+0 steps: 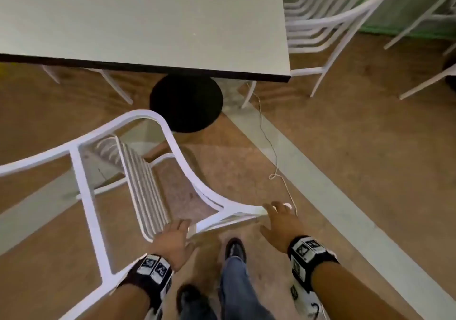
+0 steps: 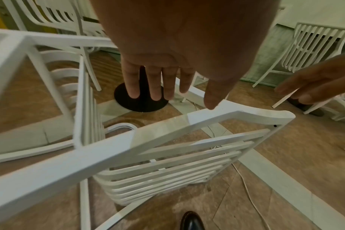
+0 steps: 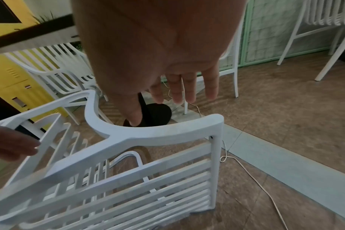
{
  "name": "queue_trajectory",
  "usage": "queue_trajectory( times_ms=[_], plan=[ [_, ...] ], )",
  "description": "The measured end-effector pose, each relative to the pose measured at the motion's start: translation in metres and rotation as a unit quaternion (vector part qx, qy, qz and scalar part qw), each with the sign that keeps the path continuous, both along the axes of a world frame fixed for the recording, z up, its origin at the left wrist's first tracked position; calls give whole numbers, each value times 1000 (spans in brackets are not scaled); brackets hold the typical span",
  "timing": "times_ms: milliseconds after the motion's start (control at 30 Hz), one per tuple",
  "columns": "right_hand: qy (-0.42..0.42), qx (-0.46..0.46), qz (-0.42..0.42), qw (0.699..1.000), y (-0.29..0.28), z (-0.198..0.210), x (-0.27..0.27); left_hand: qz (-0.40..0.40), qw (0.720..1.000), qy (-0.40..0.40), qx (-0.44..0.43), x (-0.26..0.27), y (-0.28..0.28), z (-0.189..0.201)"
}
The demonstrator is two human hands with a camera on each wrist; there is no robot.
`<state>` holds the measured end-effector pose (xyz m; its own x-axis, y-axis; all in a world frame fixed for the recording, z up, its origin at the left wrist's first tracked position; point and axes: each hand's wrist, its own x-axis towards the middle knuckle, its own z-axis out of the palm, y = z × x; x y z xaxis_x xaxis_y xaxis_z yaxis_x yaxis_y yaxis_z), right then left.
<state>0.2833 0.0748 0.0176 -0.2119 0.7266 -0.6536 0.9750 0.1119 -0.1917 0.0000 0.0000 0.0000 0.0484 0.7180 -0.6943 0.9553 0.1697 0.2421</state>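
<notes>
Chair (image 1: pixel 237 211): one, white, with a slatted back and seat and curved armrests. It sits right under both hands, its top rail running from the left hand (image 1: pixel 172 239) to the right hand (image 1: pixel 281 223). Both hands are flat with straight fingers and grip nothing; I cannot tell whether they touch the rail. Ahead of them is one pale table (image 1: pixel 148 23) on one black round base (image 1: pixel 187 102). One thin cord (image 1: pixel 274 156) lies just beyond the right hand.

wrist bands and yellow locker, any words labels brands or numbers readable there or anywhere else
No readable text in any view.
Left wrist band and right wrist band: black-and-white marker patterns only, no letters.
Yellow locker: small plate on its door, too blurred to read.
White chair and table: no label shows.
</notes>
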Motion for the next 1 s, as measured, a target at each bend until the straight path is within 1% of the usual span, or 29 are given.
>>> queue_trajectory(
  times_ms=[67, 133, 200, 267, 333, 400, 500, 567, 667, 700, 800, 833, 867, 900, 933, 967, 1000],
  plan=[
    [14, 5, -4, 1000, 19, -17, 2, 13, 1000, -5, 2, 12, 19, -19],
    [27, -6, -1, 1000, 36, -33, 3, 7, 1000, 0, -7, 27, 36, -34],
    [26, -35, 17, 999, 45, -51, 0, 13, 999, -8, -30, 41, 48, -47],
    [12, -70, 53, 996, 51, -64, -4, 25, 998, -12, -49, 50, 57, -58],
    [5, -80, 84, 993, 58, -77, -8, 35, 998, -8, -57, 56, 65, -65],
    [3, -98, 97, 990, 64, -88, -12, 47, 996, -18, -74, 59, 73, -74],
    [0, -147, 108, 983, 68, -98, -18, 24, 994, -25, -107, 62, 80, -82],
    [-2, -146, 106, 984, 67, -97, -20, 20, 994, -16, -108, 63, 82, -81],
    [1, -141, 116, 983, 61, -81, -23, 41, 995, -3, -91, 60, 73, -72],
    [7, -136, 121, 983, 59, -70, -25, 48, 995, -7, -84, 57, 69, -62],
    [-8, -101, 158, 982, 53, -38, -33, 47, 998, 21, -48, 48, 62, -33],
    [-2, -76, 176, 982, 45, -24, -36, 41, 998, 25, -27, 43, 55, -21],
    [-8, -38, 186, 982, 32, 22, -48, 43, 998, 44, 1, 29, 42, 22],
    [-6, -20, 200, 980, 27, 27, -47, 30, 998, 44, 18, 29, 38, 23],
    [-12, 1, 211, 977, 13, 57, -53, 22, 998, 55, 34, 23, 25, 50],
    [-17, 8, 217, 976, 11, 62, -54, 11, 997, 58, 47, 23, 25, 50],
    [-19, 4, 213, 977, 11, 68, -55, 7, 997, 57, 42, 23, 26, 53]
  ],
)
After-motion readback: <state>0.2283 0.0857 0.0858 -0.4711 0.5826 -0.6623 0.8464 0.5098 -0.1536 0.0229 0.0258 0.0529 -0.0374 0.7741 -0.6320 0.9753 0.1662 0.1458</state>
